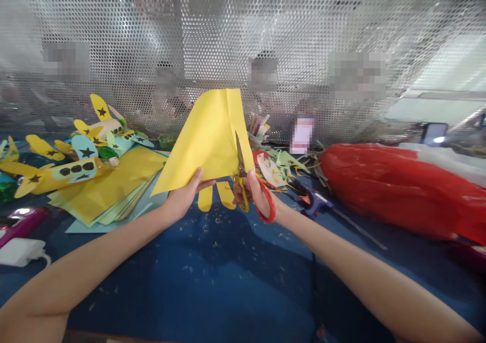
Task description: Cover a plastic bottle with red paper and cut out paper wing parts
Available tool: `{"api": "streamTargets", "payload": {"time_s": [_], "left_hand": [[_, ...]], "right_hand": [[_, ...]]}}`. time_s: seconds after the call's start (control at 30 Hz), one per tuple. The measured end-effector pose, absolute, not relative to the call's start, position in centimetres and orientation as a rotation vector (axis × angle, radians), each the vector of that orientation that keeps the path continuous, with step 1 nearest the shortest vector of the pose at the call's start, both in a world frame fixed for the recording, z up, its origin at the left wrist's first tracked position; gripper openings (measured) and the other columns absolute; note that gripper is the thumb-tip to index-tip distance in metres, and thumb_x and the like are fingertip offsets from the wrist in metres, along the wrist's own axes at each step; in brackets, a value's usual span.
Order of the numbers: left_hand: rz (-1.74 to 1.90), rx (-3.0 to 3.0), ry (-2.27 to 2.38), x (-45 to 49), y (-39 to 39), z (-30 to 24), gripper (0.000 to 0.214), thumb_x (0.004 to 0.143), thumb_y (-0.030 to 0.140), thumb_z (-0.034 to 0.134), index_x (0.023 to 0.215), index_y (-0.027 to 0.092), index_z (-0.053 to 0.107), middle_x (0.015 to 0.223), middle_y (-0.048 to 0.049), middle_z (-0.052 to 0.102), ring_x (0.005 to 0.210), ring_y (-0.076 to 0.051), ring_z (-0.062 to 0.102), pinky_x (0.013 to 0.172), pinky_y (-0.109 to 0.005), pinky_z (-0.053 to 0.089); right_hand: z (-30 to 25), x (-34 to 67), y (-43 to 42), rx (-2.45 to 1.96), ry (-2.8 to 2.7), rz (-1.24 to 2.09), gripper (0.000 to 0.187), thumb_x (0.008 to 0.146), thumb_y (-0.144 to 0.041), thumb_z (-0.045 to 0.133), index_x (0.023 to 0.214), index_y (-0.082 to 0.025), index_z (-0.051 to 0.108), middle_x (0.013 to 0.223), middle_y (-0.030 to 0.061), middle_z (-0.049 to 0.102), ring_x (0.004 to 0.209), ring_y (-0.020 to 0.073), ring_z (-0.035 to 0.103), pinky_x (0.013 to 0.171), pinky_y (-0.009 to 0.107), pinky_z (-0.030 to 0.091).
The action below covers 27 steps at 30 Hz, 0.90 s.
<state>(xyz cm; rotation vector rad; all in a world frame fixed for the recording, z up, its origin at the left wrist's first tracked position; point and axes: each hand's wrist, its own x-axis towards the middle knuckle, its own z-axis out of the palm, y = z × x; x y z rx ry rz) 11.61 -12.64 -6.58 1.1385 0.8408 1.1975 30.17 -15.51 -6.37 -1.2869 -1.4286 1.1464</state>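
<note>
My left hand [185, 195] pinches the lower edge of a folded yellow paper sheet [208, 138] and holds it upright above the blue table [228, 282]. My right hand [253, 194] grips scissors [250, 188] with red and yellow handles. Their blades point up into the sheet's right side. Two cut yellow paper shapes [216, 196] lie on the table just below the sheet, between my hands.
A stack of yellow and pale green sheets [110, 191] lies at left, with paper planes [87, 145] bearing black stars behind it. A red plastic bag [398, 186] fills the right. A glue gun [315, 201], paper scraps [281, 166] and a white charger [21, 252] also lie about. A perforated metal screen [243, 44] closes the back.
</note>
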Motion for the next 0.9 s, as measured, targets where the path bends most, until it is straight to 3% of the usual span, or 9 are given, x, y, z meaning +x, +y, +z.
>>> {"api": "streamTargets", "payload": {"time_s": [0.17, 0.9], "left_hand": [[1.196, 1.172, 0.846, 11.5, -12.7, -7.0, 0.038, 0.087, 0.043, 0.055, 0.115, 0.019, 0.064, 0.123, -0.0076, 0.066, 0.122, -0.030, 0.057, 0.110, -0.048, 0.036], [1.212, 1.155, 0.828, 11.5, -12.6, -7.6, 0.046, 0.085, 0.048, 0.059, 0.120, 0.019, 0.062, 0.128, -0.0087, 0.063, 0.124, -0.030, 0.055, 0.109, -0.046, 0.040]], "right_hand": [[-6.7, 29.9, -15.7, -1.260, -1.374, 1.174, 0.069, 0.066, -0.092, 0.030, 0.063, -0.023, 0.037, 0.049, -0.0046, 0.041, 0.042, 0.0105, 0.043, 0.044, 0.026, 0.040], [-7.6, 29.5, -16.0, -1.274, -1.260, 1.143, 0.062, 0.076, -0.083, 0.035, 0.057, -0.023, 0.035, 0.042, -0.0069, 0.033, 0.032, 0.0080, 0.037, 0.039, 0.025, 0.043]]}}
